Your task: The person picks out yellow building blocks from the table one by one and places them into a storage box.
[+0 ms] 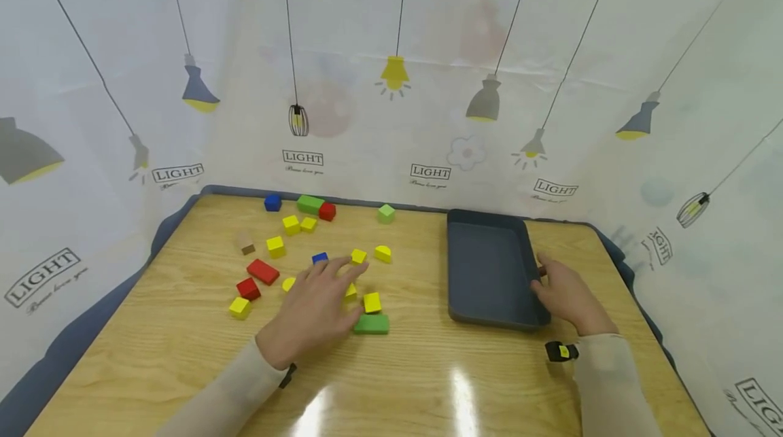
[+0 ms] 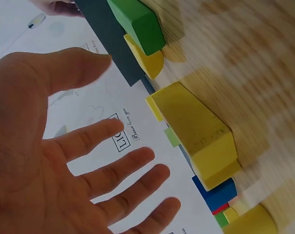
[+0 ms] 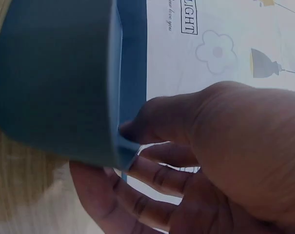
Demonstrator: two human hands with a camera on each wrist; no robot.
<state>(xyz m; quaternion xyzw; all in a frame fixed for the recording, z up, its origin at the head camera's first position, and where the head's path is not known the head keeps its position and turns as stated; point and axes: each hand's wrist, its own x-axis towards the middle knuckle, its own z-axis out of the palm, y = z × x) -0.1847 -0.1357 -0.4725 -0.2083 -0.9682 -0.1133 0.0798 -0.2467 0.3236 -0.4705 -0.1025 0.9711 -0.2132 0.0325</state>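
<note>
My left hand [image 1: 315, 304] is held over the loose blocks in the middle of the table, fingers spread and nothing in its grasp. Close to its thumb are a green block [image 1: 371, 325] and a yellow cube [image 1: 372, 302]. Beyond its fingertips lie a blue block [image 1: 320, 258] and a yellow half-round block [image 1: 383, 254]. In the left wrist view a long yellow block [image 2: 196, 134] stands just past the open palm. The dark grey tray [image 1: 489, 274] lies to the right. My right hand [image 1: 565, 294] pinches its right rim, thumb inside and fingers outside.
Further left are red blocks [image 1: 263, 272], several yellow ones and a plain wooden block [image 1: 246, 242]. Blue [image 1: 272, 202], green and red blocks sit along the back edge, with a light green cube [image 1: 386, 213] nearer the tray. A lamp-patterned sheet [image 1: 367, 138] encloses the table.
</note>
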